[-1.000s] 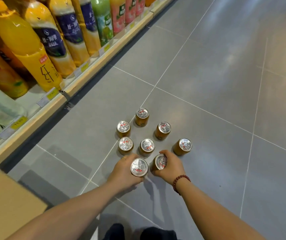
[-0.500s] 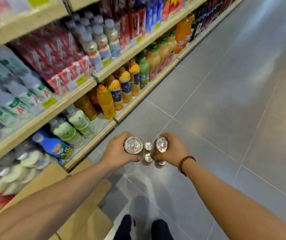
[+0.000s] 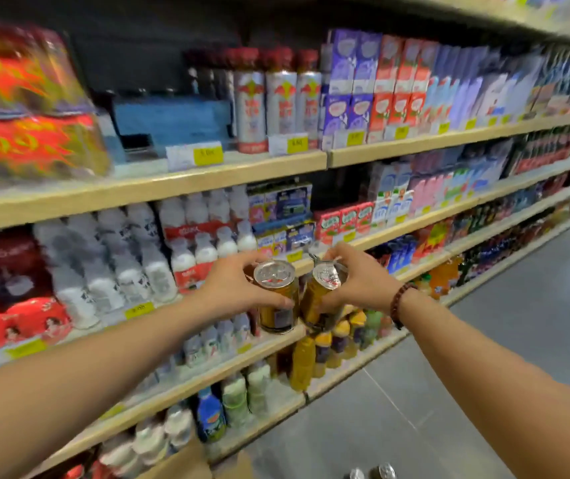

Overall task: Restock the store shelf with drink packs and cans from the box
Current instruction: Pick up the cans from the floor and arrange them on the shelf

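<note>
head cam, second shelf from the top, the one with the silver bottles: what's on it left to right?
Red-and-yellow wrapped packs → blue box → silver bottles with red caps → purple cartons → red cartons → pale blue and lilac cartons. Beyond that it is too blurred to name.

My arms: two forearms, bare from the lower frame edge up to the wrists, no sleeve showing on either. My left hand (image 3: 231,288): bare, no ring, watch or band visible, wrist plain. My right hand (image 3: 359,281): bare likewise, with one bracelet (image 3: 401,303) of small round dark reddish-brown beads strung in a single row, sitting snug around the wrist just below the hand; finer detail of the beads is blurred.
</note>
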`<action>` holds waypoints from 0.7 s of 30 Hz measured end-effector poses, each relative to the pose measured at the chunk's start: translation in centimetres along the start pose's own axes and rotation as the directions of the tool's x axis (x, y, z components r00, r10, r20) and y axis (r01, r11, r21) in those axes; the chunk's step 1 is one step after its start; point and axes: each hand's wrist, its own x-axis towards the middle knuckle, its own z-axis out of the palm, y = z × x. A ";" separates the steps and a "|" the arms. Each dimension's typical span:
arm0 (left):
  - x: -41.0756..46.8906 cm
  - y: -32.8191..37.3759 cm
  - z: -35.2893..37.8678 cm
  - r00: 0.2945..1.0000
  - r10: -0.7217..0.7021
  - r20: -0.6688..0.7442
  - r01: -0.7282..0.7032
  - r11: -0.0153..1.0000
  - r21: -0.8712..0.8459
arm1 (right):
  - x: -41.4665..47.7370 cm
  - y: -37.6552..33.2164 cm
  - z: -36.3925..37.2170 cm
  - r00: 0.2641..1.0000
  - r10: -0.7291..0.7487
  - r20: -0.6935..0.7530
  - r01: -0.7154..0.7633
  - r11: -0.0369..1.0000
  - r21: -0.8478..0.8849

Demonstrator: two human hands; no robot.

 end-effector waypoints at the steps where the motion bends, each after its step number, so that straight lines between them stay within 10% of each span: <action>1: 0.1 0.7 -2.4 0.999 0.015 -0.031 -0.015 1.000 -0.001 | 0.9 -2.1 -0.6 0.999 -0.039 0.001 0.039 0.999 0.000; 21: 6.3 9.1 -26.3 0.877 -0.010 -0.480 -0.054 0.992 -0.118 | 16.4 -25.9 -8.7 0.902 -0.423 -0.087 0.428 0.902 0.047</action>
